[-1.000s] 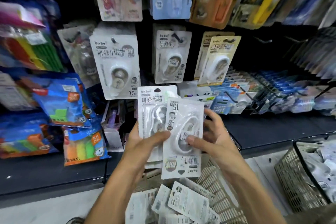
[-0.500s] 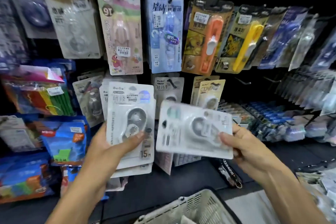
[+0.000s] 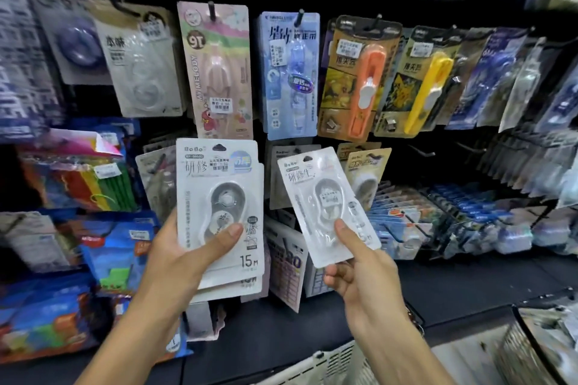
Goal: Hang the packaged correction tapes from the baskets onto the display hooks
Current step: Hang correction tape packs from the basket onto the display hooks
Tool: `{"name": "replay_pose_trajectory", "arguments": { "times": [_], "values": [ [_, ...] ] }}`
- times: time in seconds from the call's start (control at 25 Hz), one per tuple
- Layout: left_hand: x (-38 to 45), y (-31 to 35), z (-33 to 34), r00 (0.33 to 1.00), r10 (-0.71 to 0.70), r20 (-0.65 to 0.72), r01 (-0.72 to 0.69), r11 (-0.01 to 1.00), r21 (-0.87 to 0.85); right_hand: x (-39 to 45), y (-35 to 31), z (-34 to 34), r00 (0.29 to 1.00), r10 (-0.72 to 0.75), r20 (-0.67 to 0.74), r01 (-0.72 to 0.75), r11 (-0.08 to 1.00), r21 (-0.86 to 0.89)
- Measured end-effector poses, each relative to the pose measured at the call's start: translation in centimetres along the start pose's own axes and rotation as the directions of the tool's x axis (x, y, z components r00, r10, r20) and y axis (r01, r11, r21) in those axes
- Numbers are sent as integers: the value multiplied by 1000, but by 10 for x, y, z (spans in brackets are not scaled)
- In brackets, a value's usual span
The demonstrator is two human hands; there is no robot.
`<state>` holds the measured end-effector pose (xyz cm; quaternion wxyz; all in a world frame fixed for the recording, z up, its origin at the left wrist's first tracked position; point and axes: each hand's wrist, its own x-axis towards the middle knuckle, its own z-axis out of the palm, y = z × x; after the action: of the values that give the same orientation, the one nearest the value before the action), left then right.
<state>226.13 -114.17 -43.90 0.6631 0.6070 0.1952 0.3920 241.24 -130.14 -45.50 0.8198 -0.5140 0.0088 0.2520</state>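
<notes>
Since half a second ago the single white correction tape pack [image 3: 327, 206] in the right hand [image 3: 359, 275] has swung from lying almost sideways to standing nearly upright, its top leaning a little to the left, and the left hand's stack sits higher in view with its print now sharp. The beige basket at the bottom has slid further down, so only its rim [image 3: 325, 362] shows.

The display wall [image 3: 438, 150] fills most of the view, dark, with rows of hooks. On the upper row hang a pink pack [image 3: 219, 72], a blue pack [image 3: 289, 75], an orange pack [image 3: 359, 78] and a yellow pack [image 3: 419, 81], side by side. A lower row behind the hands holds more white packs [image 3: 281, 172] and a beige pack [image 3: 367, 175]. Colourful bags [image 3: 78, 178] hang at the left. At the lower right corner is the blurred edge of a second basket [image 3: 538, 350].

The stack of white packs [image 3: 220, 212] stands upright in front of the lower row. The left hand [image 3: 175, 256] holds it from the left side, its grip pinching the stack with the thumb [image 3: 223, 236] pressed across the front and the fingers hidden behind.

The right hand's grip pinches the single pack at its lower end, thumb on the front, fingers curled behind. This pack is just right of the stack, not touching it, and on no hook.
</notes>
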Motion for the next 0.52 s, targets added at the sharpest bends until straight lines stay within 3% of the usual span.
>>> {"name": "replay_pose_trajectory", "arguments": {
  "times": [0.16, 0.32, 0.4, 0.52],
  "values": [
    [-3, 1, 7, 999, -7, 33, 8, 1000, -23, -3, 5, 4, 999, -43, -26, 43, 999, 24],
    [-3, -3, 8, 1000, -19, 1, 19, 998, 52, 3, 14, 10, 980, 104, 169, -129, 981, 146],
    [-3, -4, 10, 999, -38, 12, 36, 994, 104, -1, 25, 11, 976, 17, 216, -20, 1000, 15],
    [-4, -9, 14, 994, -30, 106, 3, 969, 247, -9, 32, 24, 906, -67, 417, 184, 952, -246]
  ]
}}
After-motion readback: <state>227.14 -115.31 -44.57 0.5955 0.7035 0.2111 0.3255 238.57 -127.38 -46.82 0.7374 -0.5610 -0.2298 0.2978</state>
